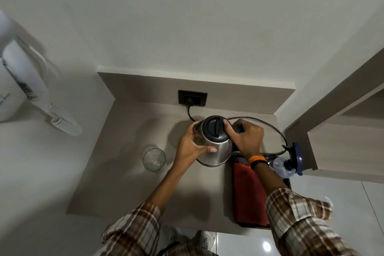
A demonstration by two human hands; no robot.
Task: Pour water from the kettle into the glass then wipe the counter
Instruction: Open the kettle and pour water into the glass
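Note:
A steel kettle (216,147) with a black lid stands upright on the grey counter (128,183), near the back. My right hand (246,137) is closed around its black handle on the right side. Against the kettle's left wall rests my left hand (192,145), fingers wrapped on the steel body. An empty clear glass (154,159) stands upright on the counter, left of the kettle and apart from it. A red cloth (248,189) lies folded in a dark tray (287,182) to the right, partly under my right forearm.
A black cord (276,131) runs from the wall socket (192,98) behind the kettle and loops to the right. A clear spray bottle (287,165) with a blue trigger lies at the tray's far right. A wooden cabinet (342,147) borders the counter's right side. A white wall-mounted hairdryer (22,72) hangs left.

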